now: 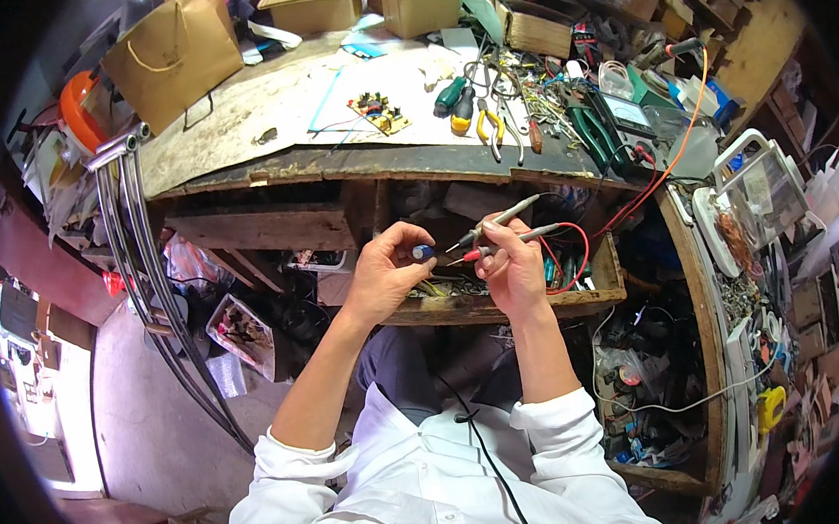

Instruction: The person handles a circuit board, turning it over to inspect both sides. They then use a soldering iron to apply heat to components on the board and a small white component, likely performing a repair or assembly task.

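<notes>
My left hand (387, 271) pinches a small blue round component (423, 252) between thumb and fingertips, over an open wooden drawer (536, 303). My right hand (513, 268) grips two meter probes (505, 227), one grey-black and one red-tipped, like chopsticks. Their tips point left and almost touch the blue component. Red and black leads (575, 244) loop from the probes toward the right. Both forearms come up from white rolled sleeves.
The wooden workbench (269, 109) above holds a small circuit board (378, 112), screwdrivers and pliers (473, 112), a multimeter (630, 113), cardboard boxes and a paper bag (176, 52). A cluttered shelf of parts runs down the right. Metal tubes (138, 239) lean at left.
</notes>
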The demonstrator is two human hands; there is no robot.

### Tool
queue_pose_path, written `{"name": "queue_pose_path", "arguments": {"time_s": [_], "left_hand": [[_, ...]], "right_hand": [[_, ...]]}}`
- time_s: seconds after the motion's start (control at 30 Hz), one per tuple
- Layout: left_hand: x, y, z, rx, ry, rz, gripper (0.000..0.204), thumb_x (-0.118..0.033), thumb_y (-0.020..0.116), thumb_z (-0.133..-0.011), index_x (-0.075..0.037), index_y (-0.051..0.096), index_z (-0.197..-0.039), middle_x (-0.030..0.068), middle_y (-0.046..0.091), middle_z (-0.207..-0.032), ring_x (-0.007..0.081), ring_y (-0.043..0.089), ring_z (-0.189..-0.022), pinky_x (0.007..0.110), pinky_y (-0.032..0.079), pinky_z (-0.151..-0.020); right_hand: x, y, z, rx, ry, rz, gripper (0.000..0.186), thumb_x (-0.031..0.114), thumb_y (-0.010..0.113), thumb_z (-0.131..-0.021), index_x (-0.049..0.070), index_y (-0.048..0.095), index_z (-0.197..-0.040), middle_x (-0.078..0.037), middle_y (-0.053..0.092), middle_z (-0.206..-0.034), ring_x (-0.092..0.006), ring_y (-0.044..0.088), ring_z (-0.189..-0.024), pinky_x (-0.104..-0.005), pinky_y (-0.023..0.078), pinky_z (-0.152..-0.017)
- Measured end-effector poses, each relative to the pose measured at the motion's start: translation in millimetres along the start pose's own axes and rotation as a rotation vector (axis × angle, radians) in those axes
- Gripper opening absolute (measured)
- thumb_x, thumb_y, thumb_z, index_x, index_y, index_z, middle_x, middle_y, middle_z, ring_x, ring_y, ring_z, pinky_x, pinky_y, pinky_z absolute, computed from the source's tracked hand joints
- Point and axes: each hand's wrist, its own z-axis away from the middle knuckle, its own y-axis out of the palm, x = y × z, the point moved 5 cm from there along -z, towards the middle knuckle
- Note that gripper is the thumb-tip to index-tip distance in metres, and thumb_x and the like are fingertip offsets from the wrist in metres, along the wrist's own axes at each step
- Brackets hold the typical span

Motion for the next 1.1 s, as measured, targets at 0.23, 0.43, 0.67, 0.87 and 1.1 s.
{"name": "queue_pose_path", "arguments": {"time_s": [0.23,0.43,0.67,0.87,1.1], "left_hand": [[-3.1,0.5,0.9,0.01,-0.054,0.025,0.023,0.0,0.068,-0.087,-0.001,0.061,-0.109,0.0028,0.064,-0.086,0.01,0.065,-0.073,0.024,0.055,-0.069],[2.6,-5.1,-2.7,0.007,-0.026,0.151,0.02,-0.007,0.064,-0.094,0.0,0.062,-0.112,0.0063,0.066,-0.087,0.0142,0.068,-0.078,0.028,0.058,-0.072],[-1.3,0.9,-1.2,-0.048,-0.034,0.122,0.021,-0.006,0.065,-0.094,0.002,0.059,-0.112,0.0084,0.067,-0.093,0.0147,0.069,-0.087,0.027,0.057,-0.079],[3.7,-1.9,-1.1,-0.002,-0.016,0.081,0.022,0.0,0.067,-0.089,0.002,0.057,-0.108,0.0088,0.067,-0.097,0.016,0.069,-0.087,0.029,0.058,-0.081],[3.5,0.3,1.5,-0.017,0.002,0.017,0.021,0.003,0.066,-0.088,0.002,0.058,-0.108,0.0062,0.066,-0.096,0.0129,0.068,-0.087,0.027,0.056,-0.082]], "right_hand": [[-0.4,-2.4,-1.4,0.0,-0.013,-0.003,0.01,0.01,0.065,-0.091,0.003,0.06,-0.096,-0.006,0.065,-0.077,-0.0088,0.058,-0.05,-0.0236,0.05,-0.043],[-0.6,0.8,-0.6,0.013,-0.012,-0.006,0.009,0.009,0.064,-0.091,0.002,0.06,-0.095,-0.006,0.065,-0.077,-0.0088,0.058,-0.051,-0.0234,0.05,-0.043],[0.9,0.7,-0.3,-0.003,-0.006,0.0,0.008,0.01,0.065,-0.09,0.004,0.061,-0.093,-0.006,0.065,-0.076,-0.0093,0.058,-0.051,-0.023,0.048,-0.043],[0.1,-0.3,-0.6,-0.011,-0.006,0.014,0.009,0.011,0.065,-0.09,0.004,0.061,-0.093,-0.006,0.065,-0.076,-0.0094,0.058,-0.051,-0.023,0.048,-0.043],[2.1,1.7,1.0,-0.008,-0.002,0.012,0.009,0.011,0.065,-0.09,0.004,0.061,-0.093,-0.006,0.064,-0.076,-0.0092,0.058,-0.052,-0.0227,0.048,-0.043]]}}
